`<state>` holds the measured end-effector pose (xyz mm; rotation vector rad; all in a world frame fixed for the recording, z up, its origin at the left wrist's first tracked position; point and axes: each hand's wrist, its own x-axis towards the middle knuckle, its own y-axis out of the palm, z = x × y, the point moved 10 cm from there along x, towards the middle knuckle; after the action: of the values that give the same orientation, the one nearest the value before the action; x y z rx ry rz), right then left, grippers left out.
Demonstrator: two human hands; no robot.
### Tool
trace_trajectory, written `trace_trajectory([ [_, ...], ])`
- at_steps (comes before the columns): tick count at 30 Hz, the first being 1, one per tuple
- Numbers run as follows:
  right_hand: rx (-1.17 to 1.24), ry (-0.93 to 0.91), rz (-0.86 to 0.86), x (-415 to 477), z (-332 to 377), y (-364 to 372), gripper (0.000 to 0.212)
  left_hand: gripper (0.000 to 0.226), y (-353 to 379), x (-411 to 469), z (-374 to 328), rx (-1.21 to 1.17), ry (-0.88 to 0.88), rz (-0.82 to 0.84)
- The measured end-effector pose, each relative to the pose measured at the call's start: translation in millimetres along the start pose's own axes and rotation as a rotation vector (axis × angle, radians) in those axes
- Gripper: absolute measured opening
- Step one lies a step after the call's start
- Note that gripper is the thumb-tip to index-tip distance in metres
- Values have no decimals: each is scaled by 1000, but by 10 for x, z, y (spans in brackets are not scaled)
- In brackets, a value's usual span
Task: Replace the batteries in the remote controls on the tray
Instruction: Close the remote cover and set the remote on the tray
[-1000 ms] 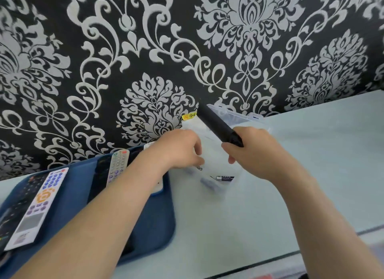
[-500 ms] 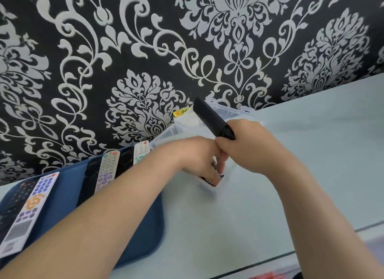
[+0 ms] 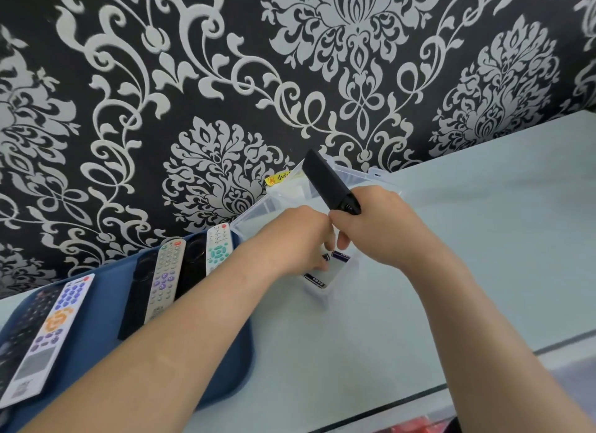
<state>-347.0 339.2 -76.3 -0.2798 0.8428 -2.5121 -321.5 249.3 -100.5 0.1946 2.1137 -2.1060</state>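
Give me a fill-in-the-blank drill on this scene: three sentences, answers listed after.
The remote in the right hand is ____.
The left hand reaches into the clear box, which holds loose ____.
The other remotes lie on a ____ tray.
Answers: black; batteries; blue.

A slim black plastic remote (image 3: 325,181) looks matt above a clear glossy plastic storage box (image 3: 258,213) holding dark shiny-wrapped batteries (image 3: 341,255). The smooth blue plastic tray (image 3: 96,335) rests on a pale, smooth, faintly sheened tabletop (image 3: 483,239), before textured black-and-silver damask wallpaper (image 3: 225,77).
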Motion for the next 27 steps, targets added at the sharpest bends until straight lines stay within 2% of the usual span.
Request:
trace_trajectory([
  [3,22,15,2,-6,-6,-8,16,26,-1,-14,-10,-44,5,24],
  [9,134,33,2,-35,-10,-45,19,32,-17,-101,106,-289,-65,-4],
  [13,138,57,1,-26,-33,-34,19,22,4,-117,-97,-230,46,66],
  [19,154,52,-23,-33,-28,-43,17,4,-84,-107,-60,-137,15,-46],
  [21,190,30,-57,-52,7,-91,15,4,-260,-191,116,-250,-34,-171],
  [24,298,-34,-91,-96,151,-144,17,7,-516,-458,358,-583,-93,-372],
  [27,478,-84,-8,-159,341,-44,23,17,-552,-719,434,-824,-107,-460],
])
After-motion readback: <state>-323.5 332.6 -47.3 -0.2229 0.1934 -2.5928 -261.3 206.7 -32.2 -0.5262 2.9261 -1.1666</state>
